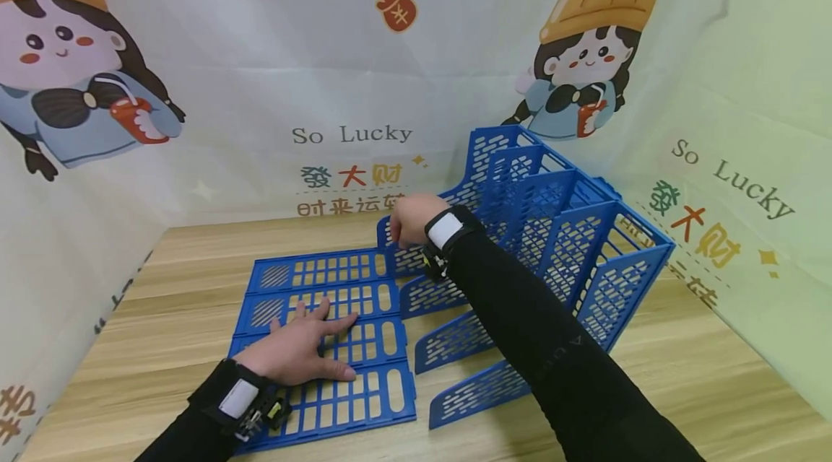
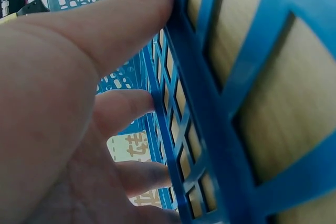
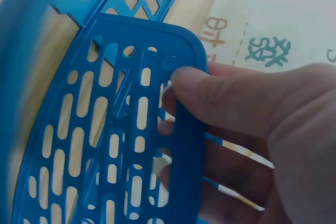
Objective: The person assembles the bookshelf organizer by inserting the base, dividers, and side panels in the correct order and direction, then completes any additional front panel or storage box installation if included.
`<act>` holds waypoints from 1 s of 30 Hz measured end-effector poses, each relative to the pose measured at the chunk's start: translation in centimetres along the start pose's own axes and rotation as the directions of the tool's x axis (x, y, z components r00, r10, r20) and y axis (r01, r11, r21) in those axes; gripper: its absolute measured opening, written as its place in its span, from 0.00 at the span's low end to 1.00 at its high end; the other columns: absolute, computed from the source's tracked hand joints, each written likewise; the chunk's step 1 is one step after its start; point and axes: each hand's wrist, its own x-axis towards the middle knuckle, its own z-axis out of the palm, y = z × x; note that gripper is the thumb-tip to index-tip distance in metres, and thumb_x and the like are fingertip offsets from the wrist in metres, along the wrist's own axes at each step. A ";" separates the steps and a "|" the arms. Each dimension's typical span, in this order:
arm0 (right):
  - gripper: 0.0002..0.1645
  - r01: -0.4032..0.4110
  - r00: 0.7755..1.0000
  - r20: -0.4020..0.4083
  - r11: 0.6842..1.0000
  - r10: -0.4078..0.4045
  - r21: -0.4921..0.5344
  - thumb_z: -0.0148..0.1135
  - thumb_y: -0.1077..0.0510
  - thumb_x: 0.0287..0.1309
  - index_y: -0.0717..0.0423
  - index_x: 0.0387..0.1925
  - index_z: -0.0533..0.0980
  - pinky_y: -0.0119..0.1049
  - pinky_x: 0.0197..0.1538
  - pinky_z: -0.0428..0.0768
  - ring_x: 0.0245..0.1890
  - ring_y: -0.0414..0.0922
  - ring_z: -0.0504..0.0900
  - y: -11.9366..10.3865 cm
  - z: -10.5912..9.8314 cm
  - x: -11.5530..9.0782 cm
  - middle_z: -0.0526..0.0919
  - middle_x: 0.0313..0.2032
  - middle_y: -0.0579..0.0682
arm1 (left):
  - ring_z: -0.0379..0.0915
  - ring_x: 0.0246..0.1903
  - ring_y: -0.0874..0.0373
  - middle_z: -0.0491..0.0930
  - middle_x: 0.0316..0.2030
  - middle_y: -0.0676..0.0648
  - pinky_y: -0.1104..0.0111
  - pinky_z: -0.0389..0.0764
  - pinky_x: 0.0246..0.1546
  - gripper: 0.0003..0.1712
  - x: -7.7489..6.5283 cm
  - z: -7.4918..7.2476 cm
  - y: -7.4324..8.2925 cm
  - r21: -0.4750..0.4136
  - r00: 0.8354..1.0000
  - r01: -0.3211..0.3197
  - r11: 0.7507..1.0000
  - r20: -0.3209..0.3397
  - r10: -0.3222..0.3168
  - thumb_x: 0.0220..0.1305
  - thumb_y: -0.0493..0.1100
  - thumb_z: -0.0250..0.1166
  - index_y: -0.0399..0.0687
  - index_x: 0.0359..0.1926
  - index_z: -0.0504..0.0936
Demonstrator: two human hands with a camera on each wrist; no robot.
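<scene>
A blue plastic file rack with slotted dividers (image 1: 552,231) stands on the right. From its left side a latticed panel (image 1: 273,276) lies flat on the table. My left hand (image 1: 289,352) rests on that panel with fingers spread; in the left wrist view, the thumb and fingertips touch its lattice (image 2: 210,129). At the far side my right hand (image 1: 416,218) grips the front end of the rearmost divider. The right wrist view shows the thumb on the near face of this divider (image 3: 186,156) and fingers behind it.
Several lower divider ends (image 1: 481,393) jut toward the flat panel, with gaps between them. Light wood-grain tabletop (image 1: 162,303) surrounds the rack. A printed white cloth (image 1: 260,50) hangs behind and along both sides, close to the rack's back.
</scene>
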 end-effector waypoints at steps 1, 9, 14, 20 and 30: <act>0.09 -0.004 1.000 -0.003 1.000 0.004 0.018 0.74 0.52 0.73 0.51 0.46 0.93 0.41 0.54 0.86 0.46 0.48 0.89 0.0 0.1 0.2 0.95 0.47 0.49 | 0.38 0.79 0.09 0.50 0.85 0.23 0.08 0.43 0.63 0.57 0.0 0.1 0.0 0.000 1.000 0.003 1.000 0.000 -0.003 0.60 0.72 0.78 0.57 0.83 0.70; 0.13 -0.195 0.945 -0.258 0.979 0.203 0.055 0.68 0.55 0.77 0.59 0.54 0.88 0.45 0.62 0.87 0.55 0.53 0.91 1.4 0.6 1.5 0.93 0.54 0.55 | 0.38 0.79 0.10 0.49 0.85 0.24 0.08 0.43 0.63 0.57 -0.1 0.2 0.1 -0.007 1.000 -0.005 1.000 0.000 0.005 0.60 0.71 0.78 0.58 0.84 0.69; 0.12 -0.271 0.910 -0.324 0.963 0.259 0.010 0.60 0.63 0.79 0.63 0.50 0.88 0.50 0.62 0.89 0.54 0.57 0.92 1.6 1.0 2.4 0.93 0.50 0.60 | 0.37 0.80 0.10 0.48 0.85 0.24 0.08 0.44 0.63 0.56 -0.3 -0.1 0.3 -0.004 1.000 -0.006 1.000 0.012 0.006 0.62 0.70 0.78 0.57 0.84 0.68; 0.12 -0.307 0.877 -0.377 0.951 0.299 0.041 0.60 0.65 0.78 0.63 0.47 0.89 0.51 0.58 0.91 0.51 0.58 0.93 1.4 1.2 3.2 0.94 0.48 0.61 | 0.38 0.79 0.09 0.48 0.85 0.24 0.08 0.45 0.63 0.56 -0.3 -0.2 0.6 -0.004 1.000 -0.003 1.000 0.017 0.003 0.62 0.70 0.78 0.58 0.84 0.68; 0.10 -0.296 0.895 -0.338 0.954 0.292 0.041 0.67 0.62 0.75 0.62 0.48 0.89 0.50 0.59 0.91 0.52 0.56 0.93 1.0 1.2 4.2 0.94 0.48 0.59 | 0.36 0.80 0.11 0.47 0.86 0.24 0.09 0.44 0.64 0.56 -0.2 0.0 0.5 -0.003 1.000 0.006 1.000 0.019 -0.006 0.62 0.71 0.77 0.59 0.85 0.67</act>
